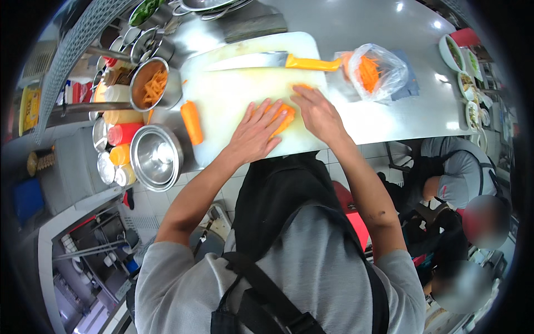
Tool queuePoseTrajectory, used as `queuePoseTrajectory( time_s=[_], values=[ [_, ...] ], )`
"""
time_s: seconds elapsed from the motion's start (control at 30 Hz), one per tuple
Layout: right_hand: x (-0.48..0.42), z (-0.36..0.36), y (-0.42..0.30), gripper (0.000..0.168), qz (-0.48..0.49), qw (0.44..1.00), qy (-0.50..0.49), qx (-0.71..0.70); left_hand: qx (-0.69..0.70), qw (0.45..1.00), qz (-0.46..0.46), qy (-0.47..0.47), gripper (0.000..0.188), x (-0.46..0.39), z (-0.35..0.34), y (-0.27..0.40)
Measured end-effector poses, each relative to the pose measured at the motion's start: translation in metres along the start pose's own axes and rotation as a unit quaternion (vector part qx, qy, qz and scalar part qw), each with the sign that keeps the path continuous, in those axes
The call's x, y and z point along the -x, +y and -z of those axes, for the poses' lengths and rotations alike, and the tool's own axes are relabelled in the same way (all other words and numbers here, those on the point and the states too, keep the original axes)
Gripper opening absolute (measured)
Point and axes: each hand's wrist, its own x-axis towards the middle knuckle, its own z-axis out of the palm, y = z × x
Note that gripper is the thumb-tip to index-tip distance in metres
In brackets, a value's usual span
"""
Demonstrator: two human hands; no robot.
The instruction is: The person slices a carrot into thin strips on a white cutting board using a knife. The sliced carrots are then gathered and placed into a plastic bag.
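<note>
My left hand (259, 129) lies flat, palm down, on orange carrot pieces (285, 121) near the front of a white cutting board (250, 87). To its right, my right hand (318, 112) bends its fingertips over a smaller bit of carrot (303, 87) at the board's right side; whether it grips it I cannot tell. Behind both hands a kitchen knife with a yellow handle (313, 62) rests on the board, blade to the left. A peeled carrot chunk (192, 122) lies at the left edge. Right of the board stands an open plastic bag (392, 75) with shredded carrot (368, 74).
Left of the board are a steel pot (169, 94) with carrot strips, nested steel bowls (156, 158) and several sauce bottles (125, 134). A dark block (255, 28) lies behind the board. Small dishes (452, 53) line the far right; people sit below them.
</note>
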Motion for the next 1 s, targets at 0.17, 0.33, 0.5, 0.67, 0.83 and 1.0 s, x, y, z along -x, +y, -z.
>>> queuePoseTrajectory(
  time_s=[0.17, 0.33, 0.5, 0.67, 0.83, 1.0],
  values=[
    [-0.062, 0.01, 0.045, 0.037, -0.013, 0.993, -0.009, 0.113, 0.0, 1.0, 0.026, 0.005, 0.07, 0.004, -0.011, 0.002],
    [-0.088, 0.008, 0.065, 0.041, -0.015, 0.987, -0.111, 0.111, -0.004, 0.999, 0.034, -0.012, 0.077, 0.005, -0.02, -0.002],
    [-0.088, 0.066, 0.044, 0.044, -0.081, 0.983, -0.166, 0.009, 0.02, 0.998, 0.062, 0.025, 0.074, 0.002, -0.005, 0.011],
    [-0.025, 0.079, 0.046, 0.041, -0.141, 0.967, -0.082, -0.194, 0.015, 0.995, 0.091, 0.023, 0.065, -0.009, -0.019, 0.011],
    [0.0, 0.094, 0.013, 0.03, -0.208, 0.94, -0.157, -0.222, 0.003, 0.995, 0.097, 0.021, 0.063, -0.008, -0.012, 0.012],
    [0.023, 0.097, -0.002, 0.024, -0.21, 0.931, -0.283, -0.097, 0.032, 0.986, 0.076, 0.144, 0.042, -0.016, 0.006, 0.019]
  ],
)
